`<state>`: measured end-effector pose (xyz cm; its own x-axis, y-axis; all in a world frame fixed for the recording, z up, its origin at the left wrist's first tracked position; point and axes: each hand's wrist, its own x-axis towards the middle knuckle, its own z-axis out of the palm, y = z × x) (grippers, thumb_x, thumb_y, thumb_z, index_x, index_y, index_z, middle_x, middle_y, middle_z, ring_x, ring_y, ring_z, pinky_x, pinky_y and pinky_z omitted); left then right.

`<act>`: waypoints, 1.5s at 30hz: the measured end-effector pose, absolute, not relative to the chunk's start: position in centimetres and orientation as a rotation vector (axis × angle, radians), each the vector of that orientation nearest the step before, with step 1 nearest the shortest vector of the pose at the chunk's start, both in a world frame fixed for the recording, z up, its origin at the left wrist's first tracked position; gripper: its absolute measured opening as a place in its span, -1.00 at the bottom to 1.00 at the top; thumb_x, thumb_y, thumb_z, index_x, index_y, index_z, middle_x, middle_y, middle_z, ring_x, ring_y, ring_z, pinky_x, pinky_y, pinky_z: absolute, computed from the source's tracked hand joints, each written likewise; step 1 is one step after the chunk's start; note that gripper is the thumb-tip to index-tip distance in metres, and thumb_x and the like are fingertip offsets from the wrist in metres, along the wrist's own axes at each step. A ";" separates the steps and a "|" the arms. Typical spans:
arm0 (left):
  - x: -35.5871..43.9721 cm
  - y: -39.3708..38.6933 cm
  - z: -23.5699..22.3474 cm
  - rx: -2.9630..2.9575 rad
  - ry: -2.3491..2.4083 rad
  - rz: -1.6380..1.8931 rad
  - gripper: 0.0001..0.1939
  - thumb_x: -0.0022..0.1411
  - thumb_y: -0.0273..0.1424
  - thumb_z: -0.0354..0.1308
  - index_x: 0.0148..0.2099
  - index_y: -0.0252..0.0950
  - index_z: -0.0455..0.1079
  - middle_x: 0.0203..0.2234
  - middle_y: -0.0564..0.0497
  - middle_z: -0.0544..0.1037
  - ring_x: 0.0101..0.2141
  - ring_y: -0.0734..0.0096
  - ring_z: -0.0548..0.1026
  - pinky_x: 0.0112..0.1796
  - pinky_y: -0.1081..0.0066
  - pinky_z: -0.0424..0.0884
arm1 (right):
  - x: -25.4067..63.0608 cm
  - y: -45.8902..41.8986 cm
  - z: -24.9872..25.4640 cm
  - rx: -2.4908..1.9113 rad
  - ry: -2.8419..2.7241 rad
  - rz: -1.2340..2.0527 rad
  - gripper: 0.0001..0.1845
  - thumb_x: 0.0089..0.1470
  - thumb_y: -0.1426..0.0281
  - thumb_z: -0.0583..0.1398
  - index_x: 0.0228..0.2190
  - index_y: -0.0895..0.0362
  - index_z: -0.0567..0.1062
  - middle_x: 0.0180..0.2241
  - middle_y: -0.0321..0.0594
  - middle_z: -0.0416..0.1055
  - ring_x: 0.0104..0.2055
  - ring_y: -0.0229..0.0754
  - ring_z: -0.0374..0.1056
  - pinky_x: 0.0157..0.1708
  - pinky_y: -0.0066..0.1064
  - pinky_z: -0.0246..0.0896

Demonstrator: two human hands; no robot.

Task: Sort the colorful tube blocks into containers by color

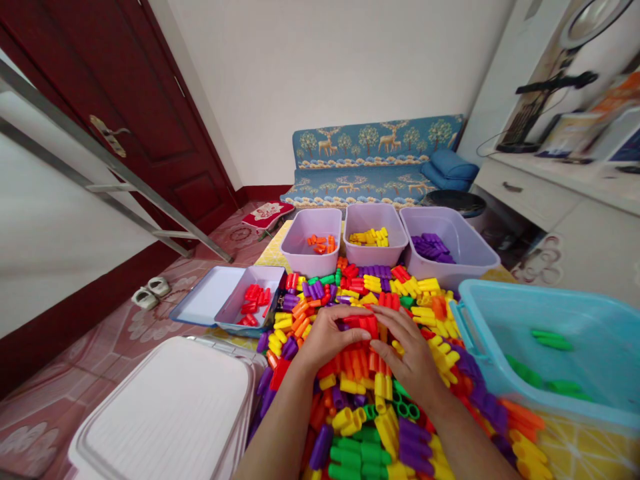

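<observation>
Two up top: left hand [330, 340] and right hand [413, 357] cupped over a plastic peg heap [360, 393]
Fingers [350, 319] half-curled on red pegs [363, 325], can't tell if gripping.

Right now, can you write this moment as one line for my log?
Left hand: touching red plastic pegs | Right hand: touching red plastic pegs | Right side: blue tub holding green pegs
</observation>
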<state>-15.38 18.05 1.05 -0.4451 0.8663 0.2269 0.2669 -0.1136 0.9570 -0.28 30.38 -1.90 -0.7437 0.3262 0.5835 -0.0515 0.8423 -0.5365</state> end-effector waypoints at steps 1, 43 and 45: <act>-15.4 18.1 1.0 1.282 1.688 1.585 -0.63 0.02 -0.30 0.38 -0.09 -0.28 0.56 -0.18 -0.10 0.62 -0.14 0.21 0.54 -0.06 0.34 0.40 | -0.4 30.3 -1.9 -0.201 -2.291 0.702 -0.62 0.15 0.29 0.20 0.00 0.04 0.37 0.08 -0.10 0.37 0.13 -0.03 0.28 0.23 0.06 -0.05; -18.5 16.4 2.7 0.338 1.437 2.709 -0.73 0.08 -0.28 0.29 -0.18 -0.24 0.38 -0.38 0.08 0.51 -0.44 0.58 0.44 -0.40 0.57 0.30 | -0.4 30.1 -1.8 -0.330 -2.172 0.810 -0.79 0.18 0.32 0.16 -0.15 0.04 0.49 -0.15 -0.13 0.48 -0.06 -0.05 0.39 -0.03 -0.10 0.31; -20.0 15.4 3.3 0.189 1.359 2.783 -0.68 0.00 -0.31 0.32 -0.17 -0.24 0.39 -0.31 0.04 0.53 -0.42 0.59 0.46 -0.41 0.59 0.28 | -0.4 30.1 -1.7 -0.332 -2.173 0.809 -0.80 0.18 0.32 0.16 -0.16 0.04 0.49 -0.15 -0.14 0.48 -0.06 -0.06 0.40 -0.03 -0.11 0.31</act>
